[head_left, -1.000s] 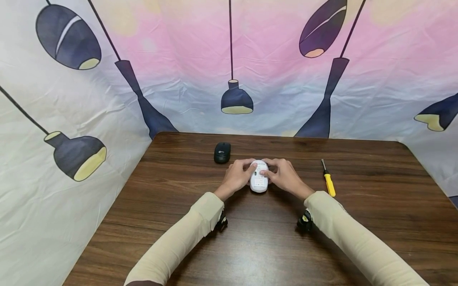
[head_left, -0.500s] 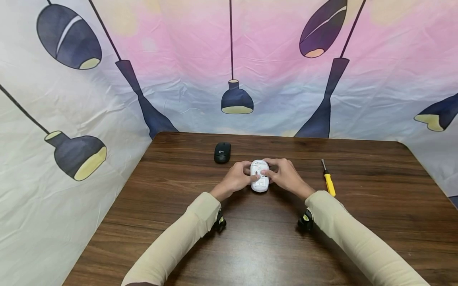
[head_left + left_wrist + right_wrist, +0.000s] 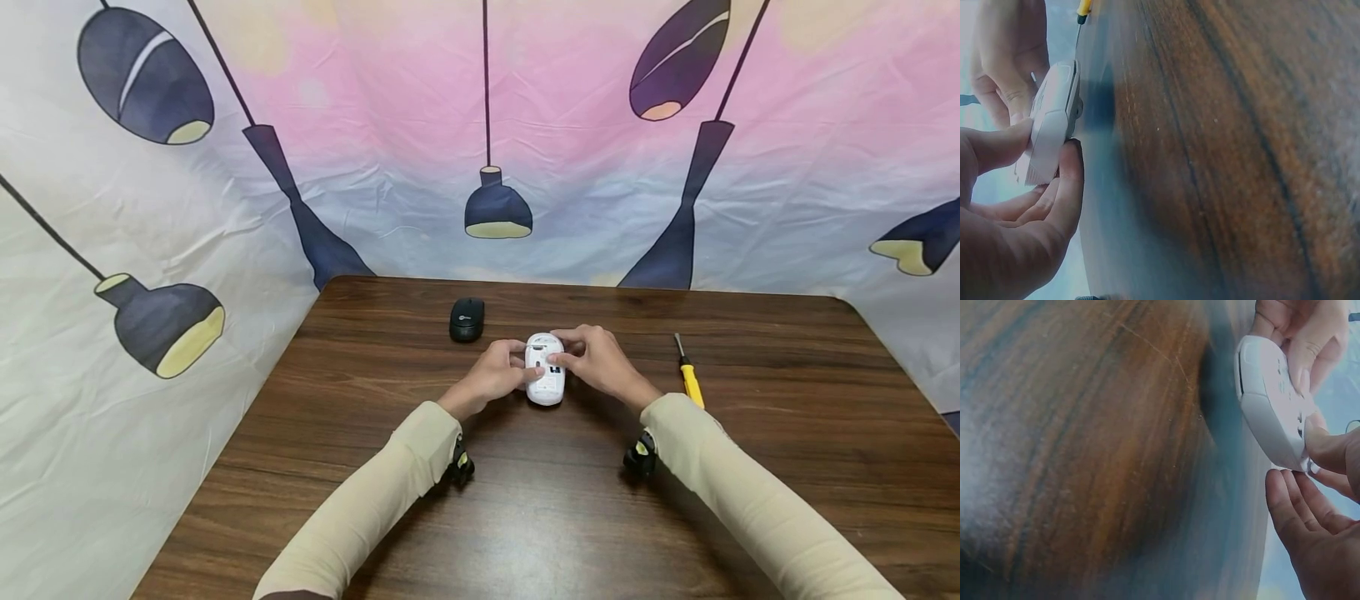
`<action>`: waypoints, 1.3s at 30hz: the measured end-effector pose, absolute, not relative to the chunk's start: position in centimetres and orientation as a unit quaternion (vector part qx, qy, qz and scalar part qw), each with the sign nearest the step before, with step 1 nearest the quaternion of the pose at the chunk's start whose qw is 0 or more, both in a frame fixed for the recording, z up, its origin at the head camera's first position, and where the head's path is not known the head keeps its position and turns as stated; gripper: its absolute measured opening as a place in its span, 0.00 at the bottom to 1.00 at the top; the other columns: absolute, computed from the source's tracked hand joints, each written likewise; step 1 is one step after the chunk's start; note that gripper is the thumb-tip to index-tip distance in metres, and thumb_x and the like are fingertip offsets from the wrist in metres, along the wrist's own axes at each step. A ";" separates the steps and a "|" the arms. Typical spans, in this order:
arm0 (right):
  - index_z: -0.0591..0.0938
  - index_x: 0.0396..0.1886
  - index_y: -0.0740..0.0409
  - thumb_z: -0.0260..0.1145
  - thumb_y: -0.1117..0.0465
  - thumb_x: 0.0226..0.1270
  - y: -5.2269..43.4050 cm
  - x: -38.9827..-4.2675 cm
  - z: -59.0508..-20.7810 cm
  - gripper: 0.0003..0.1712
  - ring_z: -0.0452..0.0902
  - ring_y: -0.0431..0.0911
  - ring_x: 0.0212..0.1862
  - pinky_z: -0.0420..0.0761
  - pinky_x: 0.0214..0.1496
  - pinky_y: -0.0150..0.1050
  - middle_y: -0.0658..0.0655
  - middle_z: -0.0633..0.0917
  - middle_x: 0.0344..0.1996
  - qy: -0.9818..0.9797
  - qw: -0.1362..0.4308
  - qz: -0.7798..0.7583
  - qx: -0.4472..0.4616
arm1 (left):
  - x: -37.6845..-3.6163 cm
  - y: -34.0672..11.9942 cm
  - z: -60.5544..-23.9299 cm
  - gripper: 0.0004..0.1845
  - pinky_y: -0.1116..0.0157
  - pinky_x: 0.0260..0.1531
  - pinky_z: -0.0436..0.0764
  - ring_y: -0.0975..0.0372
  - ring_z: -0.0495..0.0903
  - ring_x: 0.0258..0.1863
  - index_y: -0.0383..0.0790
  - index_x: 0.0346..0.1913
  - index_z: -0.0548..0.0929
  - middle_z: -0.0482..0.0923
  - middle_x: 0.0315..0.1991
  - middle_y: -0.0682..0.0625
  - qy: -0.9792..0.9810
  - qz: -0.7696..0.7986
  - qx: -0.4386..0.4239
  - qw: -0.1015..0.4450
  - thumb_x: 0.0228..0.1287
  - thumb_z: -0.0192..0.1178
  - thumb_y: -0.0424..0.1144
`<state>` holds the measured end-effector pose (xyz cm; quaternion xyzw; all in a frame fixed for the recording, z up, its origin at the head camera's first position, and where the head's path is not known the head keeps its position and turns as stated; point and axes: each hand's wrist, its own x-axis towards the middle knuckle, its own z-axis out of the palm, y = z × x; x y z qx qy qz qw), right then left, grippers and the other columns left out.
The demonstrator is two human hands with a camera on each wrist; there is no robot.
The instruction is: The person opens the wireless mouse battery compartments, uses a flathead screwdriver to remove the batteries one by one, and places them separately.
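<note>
Both hands hold a white computer mouse (image 3: pixel 545 390) with its underside turned up toward the head camera. My left hand (image 3: pixel 489 377) grips its left side, thumb lying across the underside and fingers around the edge. On the other side, my right hand (image 3: pixel 600 360) pinches the mouse, with the thumb on the underside and the fingers at the far right edge. A dark marking and a small slot show on the underside near the thumbs. Seen from the right wrist, the mouse (image 3: pixel 1266 419) is tilted above the tabletop, a dark seam along its side.
A black computer mouse (image 3: pixel 467 319) sits on the brown wooden table (image 3: pixel 360 358), behind and left of the hands. To the right lies a screwdriver with a yellow handle (image 3: pixel 692 385), close by the right sleeve. A curtain printed with lamps (image 3: pixel 420 200) hangs beyond the table's far edge.
My left thumb has slid from the upper part of the white mouse down toward its middle. My right thumb has shifted slightly away, uncovering a dark marking on the underside.
</note>
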<state>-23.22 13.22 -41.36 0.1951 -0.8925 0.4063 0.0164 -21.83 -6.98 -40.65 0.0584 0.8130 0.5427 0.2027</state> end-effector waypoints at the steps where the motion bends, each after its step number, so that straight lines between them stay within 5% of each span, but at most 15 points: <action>1: 0.84 0.58 0.66 0.75 0.63 0.64 13.3 -23.3 -41.3 0.24 0.84 0.51 0.38 0.85 0.34 0.39 0.61 0.86 0.39 -0.893 0.018 0.406 0.195 | -21.8 -7.0 -40.6 0.33 0.59 0.40 0.87 0.55 0.87 0.38 0.27 0.72 0.65 0.83 0.47 0.38 0.813 0.542 0.059 0.204 0.71 0.65 0.37; 14: 0.86 0.53 0.67 0.74 0.63 0.65 13.6 -24.2 -41.3 0.19 0.83 0.51 0.36 0.86 0.35 0.39 0.61 0.87 0.37 -0.881 0.000 0.452 0.141 | -21.8 -6.9 -40.6 0.33 0.60 0.39 0.86 0.56 0.86 0.38 0.29 0.72 0.66 0.84 0.47 0.40 0.812 0.540 0.055 0.216 0.70 0.66 0.38; 19: 0.84 0.52 0.70 0.73 0.67 0.66 13.9 -24.6 -41.2 0.17 0.85 0.53 0.35 0.90 0.37 0.46 0.65 0.88 0.37 -0.847 -0.020 0.519 0.113 | -21.9 -6.7 -40.8 0.28 0.62 0.40 0.87 0.56 0.86 0.39 0.25 0.67 0.70 0.86 0.47 0.39 0.802 0.552 0.063 0.221 0.71 0.65 0.36; 26: 0.82 0.53 0.73 0.70 0.71 0.67 14.3 -25.1 -40.8 0.16 0.83 0.44 0.28 0.90 0.41 0.52 0.63 0.86 0.34 -0.799 -0.034 0.594 0.086 | -21.9 -6.5 -41.0 0.25 0.61 0.43 0.87 0.55 0.87 0.41 0.24 0.66 0.72 0.86 0.47 0.38 0.796 0.554 0.075 0.231 0.72 0.63 0.35; 39: 0.82 0.52 0.76 0.69 0.72 0.67 16.2 -26.3 -41.3 0.16 0.82 0.41 0.25 0.91 0.37 0.45 0.66 0.86 0.35 -0.803 -0.009 0.591 0.076 | -21.7 -6.9 -41.1 0.28 0.62 0.37 0.85 0.56 0.85 0.37 0.26 0.66 0.70 0.85 0.43 0.39 0.803 0.547 0.069 0.226 0.70 0.65 0.36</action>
